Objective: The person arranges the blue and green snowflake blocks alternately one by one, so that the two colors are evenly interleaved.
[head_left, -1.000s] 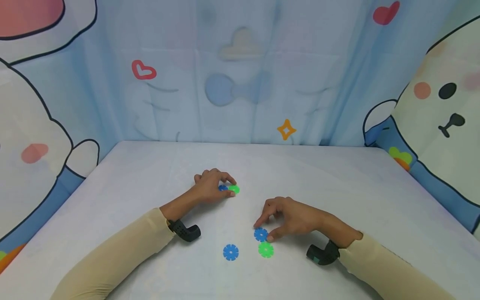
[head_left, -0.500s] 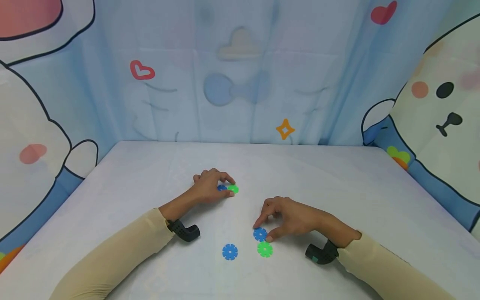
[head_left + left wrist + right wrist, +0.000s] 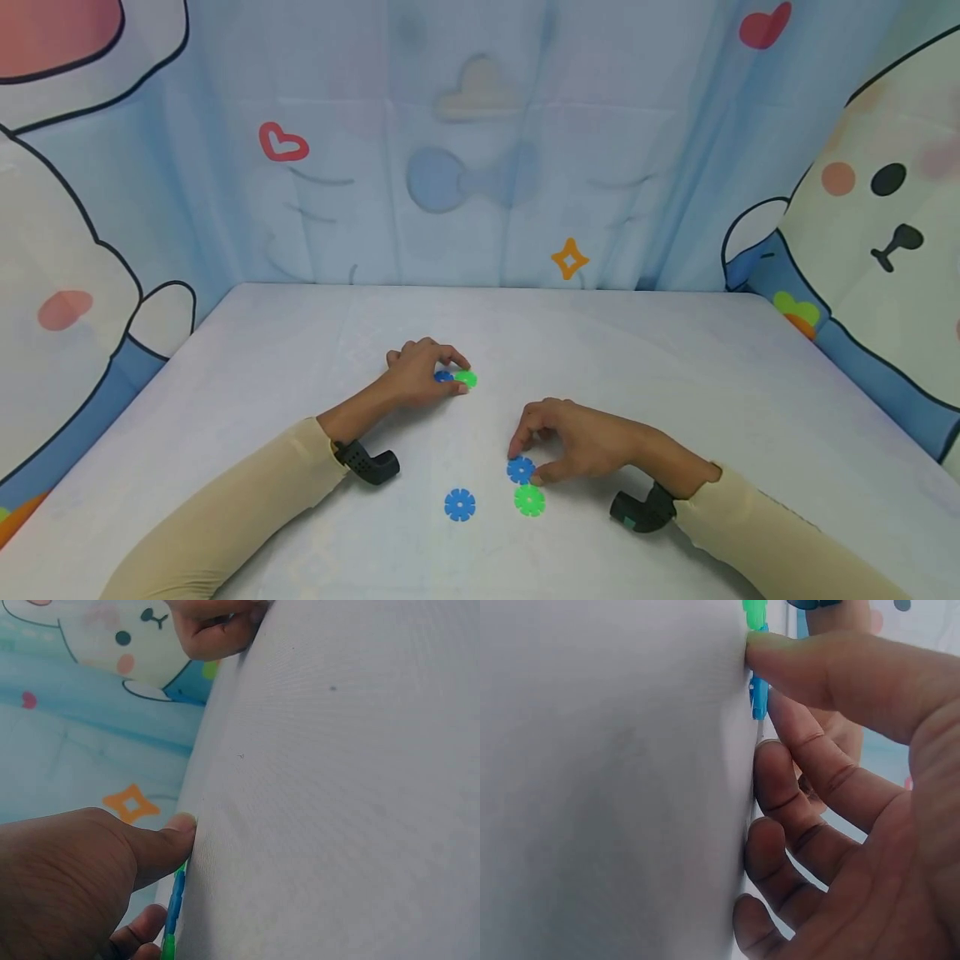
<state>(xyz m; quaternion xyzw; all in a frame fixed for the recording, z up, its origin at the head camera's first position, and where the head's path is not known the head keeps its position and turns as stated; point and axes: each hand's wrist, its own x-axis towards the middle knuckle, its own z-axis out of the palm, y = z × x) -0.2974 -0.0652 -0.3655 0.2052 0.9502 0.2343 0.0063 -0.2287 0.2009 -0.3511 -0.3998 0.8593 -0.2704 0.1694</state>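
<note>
In the head view my left hand [image 3: 422,372] has its thumb and index finger at opposite edges of a green notched disc [image 3: 467,379]. Beside it, partly under the hand, is a blue notched disc [image 3: 444,377]; the left wrist view shows green and blue edges [image 3: 174,900] in a row below the thumb. My right hand [image 3: 588,437] holds another blue notched disc [image 3: 521,470] between thumb and index finger, flat on the table. A green notched disc [image 3: 529,501] touches that blue one on the near side. A lone blue notched disc [image 3: 460,505] lies to their left.
A white-covered table [image 3: 337,533] lies under both hands. Behind it hangs a light blue printed curtain [image 3: 337,233]. Each wrist wears a black camera band, one left band [image 3: 367,462] and one right band [image 3: 645,508].
The right hand's fingers shift slightly about the blue disc, the index finger bending a little more. The left hand and the discs stay in place.
</note>
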